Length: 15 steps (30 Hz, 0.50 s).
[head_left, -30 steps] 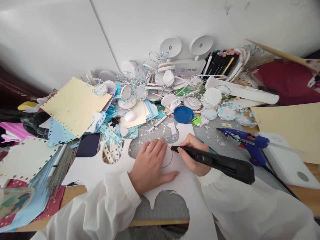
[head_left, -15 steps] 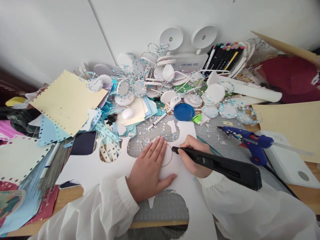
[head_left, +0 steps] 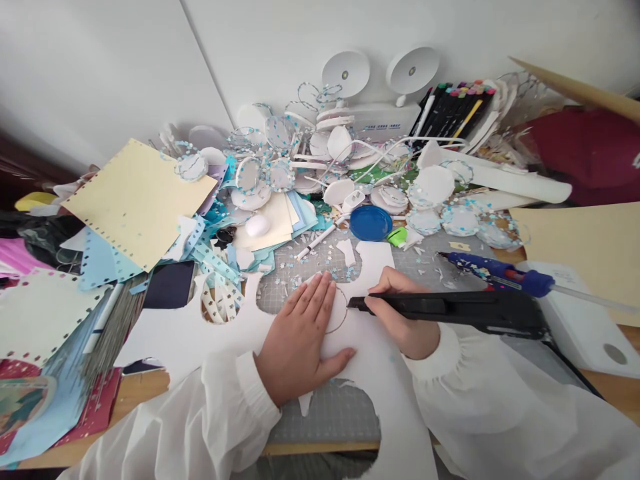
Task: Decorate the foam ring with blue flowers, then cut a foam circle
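Observation:
My left hand (head_left: 303,340) lies flat on a white foam sheet (head_left: 220,347), fingers stretched out and thumb apart. Under and beside its fingers is a drawn circle (head_left: 340,310), partly hidden by the hand. My right hand (head_left: 407,320) grips a black utility knife (head_left: 460,310), whose tip meets the right side of the circle's line. Round pieces have been cut from the sheet, leaving curved notches along its edges. A grey cutting mat (head_left: 335,417) shows through the notch nearest me.
A blue glue gun (head_left: 505,273) lies at the right, partly behind the knife. Beyond the mat are a blue lid (head_left: 371,223), heaped white discs (head_left: 431,187) with blue-dotted trim, and a twin-head lamp (head_left: 346,73). Coloured paper (head_left: 140,200) and a dark phone (head_left: 167,285) lie left.
The utility knife has swung from slanting toward me to nearly level, its tip slightly lower along the circle. My right hand turned with it; my left hand stays put on the sheet.

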Each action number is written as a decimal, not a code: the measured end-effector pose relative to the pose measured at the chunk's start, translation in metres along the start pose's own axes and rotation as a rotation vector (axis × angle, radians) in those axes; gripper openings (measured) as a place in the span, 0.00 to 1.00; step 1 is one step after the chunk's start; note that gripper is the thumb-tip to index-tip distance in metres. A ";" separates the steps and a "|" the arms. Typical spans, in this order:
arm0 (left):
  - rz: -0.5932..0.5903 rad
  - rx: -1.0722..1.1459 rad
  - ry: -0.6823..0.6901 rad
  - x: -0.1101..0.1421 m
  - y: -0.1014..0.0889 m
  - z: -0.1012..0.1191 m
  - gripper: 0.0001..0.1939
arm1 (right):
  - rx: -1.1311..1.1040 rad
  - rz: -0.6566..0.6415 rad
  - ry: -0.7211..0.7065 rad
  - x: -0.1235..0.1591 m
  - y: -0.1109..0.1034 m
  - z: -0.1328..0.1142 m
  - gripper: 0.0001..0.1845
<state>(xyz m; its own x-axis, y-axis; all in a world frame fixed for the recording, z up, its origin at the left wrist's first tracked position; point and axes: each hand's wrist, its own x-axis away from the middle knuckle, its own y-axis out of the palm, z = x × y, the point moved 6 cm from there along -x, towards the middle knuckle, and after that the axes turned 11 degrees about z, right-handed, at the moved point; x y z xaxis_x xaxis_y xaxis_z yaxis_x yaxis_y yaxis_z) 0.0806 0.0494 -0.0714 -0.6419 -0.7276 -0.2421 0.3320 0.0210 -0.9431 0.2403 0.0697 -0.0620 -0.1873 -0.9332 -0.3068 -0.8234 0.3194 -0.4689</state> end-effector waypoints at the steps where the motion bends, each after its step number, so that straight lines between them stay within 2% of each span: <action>1: -0.003 0.001 0.000 0.000 0.000 0.000 0.44 | 0.004 0.001 -0.002 0.000 0.000 0.000 0.11; 8: -0.010 0.003 -0.005 0.000 0.001 0.000 0.44 | -0.107 0.009 0.013 -0.002 -0.002 -0.004 0.10; 11: -0.013 0.004 -0.010 0.000 0.001 0.000 0.44 | -0.094 -0.025 0.022 -0.002 0.002 -0.004 0.11; 15: -0.009 0.004 -0.012 0.000 0.001 0.000 0.44 | -0.083 -0.003 0.008 -0.007 0.004 -0.006 0.13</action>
<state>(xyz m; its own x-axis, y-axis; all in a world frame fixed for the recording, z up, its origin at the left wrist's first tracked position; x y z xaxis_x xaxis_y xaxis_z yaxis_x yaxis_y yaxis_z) 0.0805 0.0495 -0.0724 -0.6368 -0.7357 -0.2309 0.3290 0.0115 -0.9443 0.2347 0.0762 -0.0572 -0.1881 -0.9355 -0.2990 -0.8654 0.3019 -0.3999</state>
